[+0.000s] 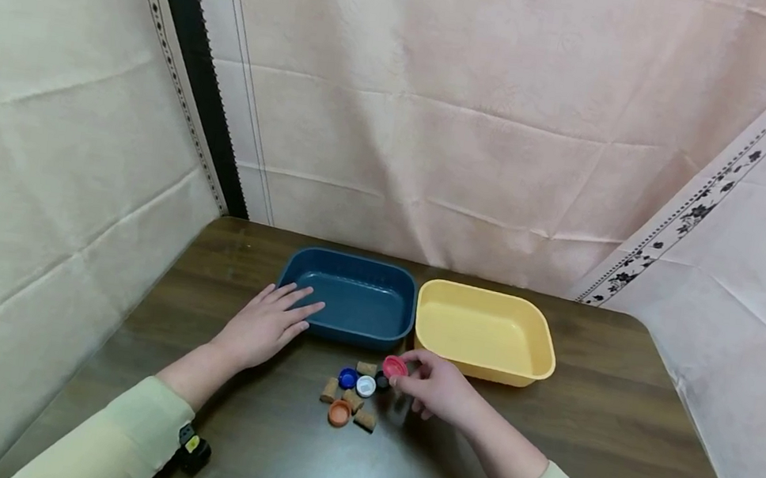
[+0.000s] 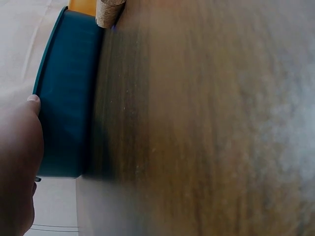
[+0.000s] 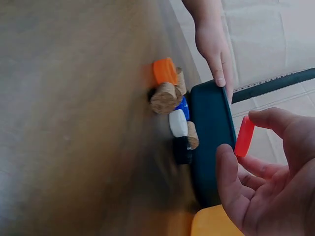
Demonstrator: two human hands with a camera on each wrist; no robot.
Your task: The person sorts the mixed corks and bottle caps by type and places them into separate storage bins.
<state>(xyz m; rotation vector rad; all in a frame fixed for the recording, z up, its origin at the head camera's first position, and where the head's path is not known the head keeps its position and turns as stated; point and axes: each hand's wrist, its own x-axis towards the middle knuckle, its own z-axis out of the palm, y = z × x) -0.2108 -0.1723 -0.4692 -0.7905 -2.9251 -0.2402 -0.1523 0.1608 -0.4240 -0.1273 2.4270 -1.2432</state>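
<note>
I see the right hand (image 1: pixel 436 389) pinching the red cap (image 1: pixel 394 366) near the blue tub (image 1: pixel 362 304), edge-on only in the right wrist view. The head view alone shows spread fingers on the left hand (image 1: pixel 266 328).

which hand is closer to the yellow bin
Right. The right hand is just in front of the yellow bin, near its left end, pinching a red cap; the left hand is farther away, at the left end of the blue bin.

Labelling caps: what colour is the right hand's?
Pinkish red: the cap in the right hand, clearest in the right wrist view.
</note>
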